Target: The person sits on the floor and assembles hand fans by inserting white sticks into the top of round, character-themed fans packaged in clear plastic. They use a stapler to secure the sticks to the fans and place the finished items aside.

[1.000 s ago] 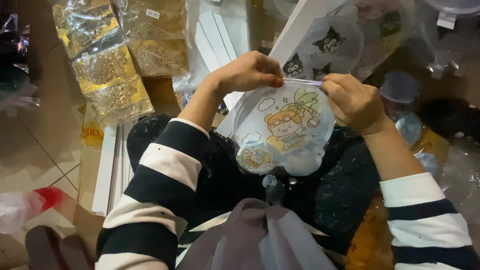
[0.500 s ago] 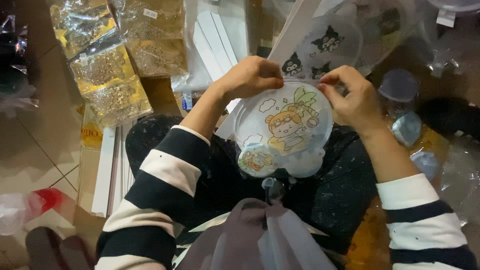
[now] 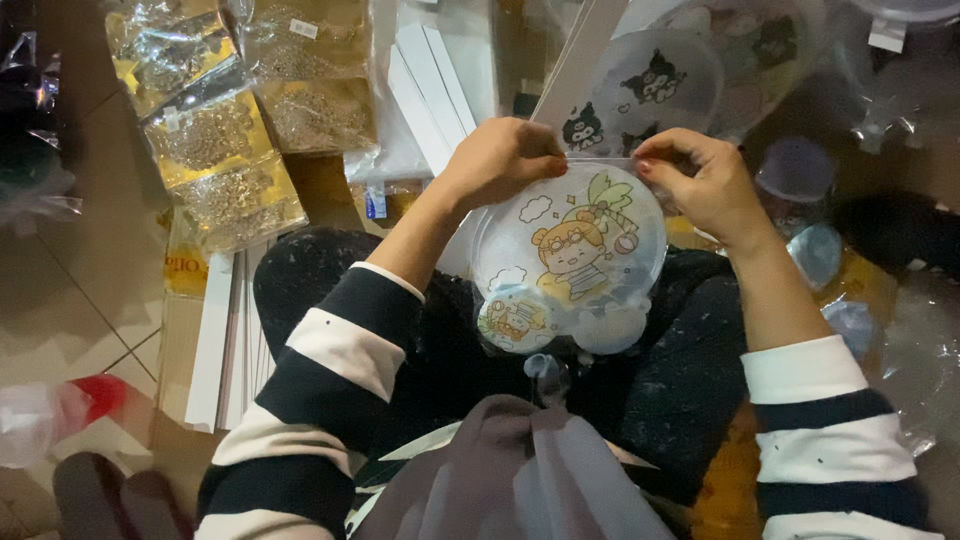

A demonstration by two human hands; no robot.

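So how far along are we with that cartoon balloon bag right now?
Looks done: the round printed balloon already sits inside its clear bag. In hand: the left hand and right hand both pinch the bag's top edge, apparently closing it; I can't tell if it is sealed. Left: more printed balloons lie beyond, on the cluttered floor.

Both hands, left hand (image 3: 505,160) & right hand (image 3: 700,180), pinch top edge of clear cartoon balloon (image 3: 570,255) over lap, gold packets (image 3: 215,150) on floor nearby.
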